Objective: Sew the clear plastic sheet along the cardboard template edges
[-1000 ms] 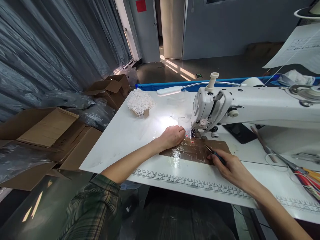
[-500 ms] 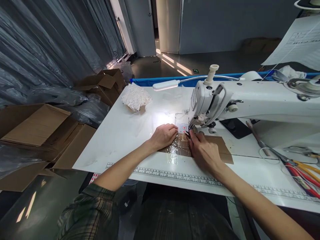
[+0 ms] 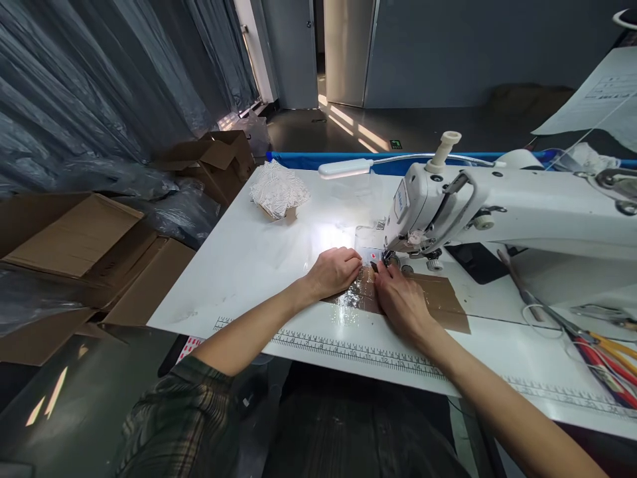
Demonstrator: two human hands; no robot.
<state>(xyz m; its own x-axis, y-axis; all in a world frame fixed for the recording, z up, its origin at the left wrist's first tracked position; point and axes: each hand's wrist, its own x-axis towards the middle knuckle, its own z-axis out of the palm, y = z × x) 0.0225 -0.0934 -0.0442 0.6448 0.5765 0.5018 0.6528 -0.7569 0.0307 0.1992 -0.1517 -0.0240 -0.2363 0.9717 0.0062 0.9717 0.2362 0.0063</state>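
Note:
The sewing machine (image 3: 462, 199) stands on the white table, its needle area just beyond my hands. My left hand (image 3: 337, 271) is closed left of the needle; what its fingertips pinch, if anything, is hidden. My right hand (image 3: 401, 295) is closed just in front of the presser foot (image 3: 386, 256). A small dark pointed tool (image 3: 374, 266) sticks out from its fingers; its exact kind is hidden. A small red mark (image 3: 373, 255) shows on the pale surface between the hands. Under both hands lies a flat brown cardboard piece (image 3: 442, 302), partly covered with shiny clear tape.
A heap of white lace pieces (image 3: 279, 187) sits at the table's back left. The lamp (image 3: 345, 168) reaches over the middle. Scissors (image 3: 610, 345) and a dark phone-like slab (image 3: 478, 261) lie to the right. Open cardboard boxes (image 3: 74, 245) stand left of the table.
The view has shifted slightly, so the machine appears farther right. The dark tool's tip shows less beyond my right fingers, and fewer red marks are visible. Both hands stay near the needle.

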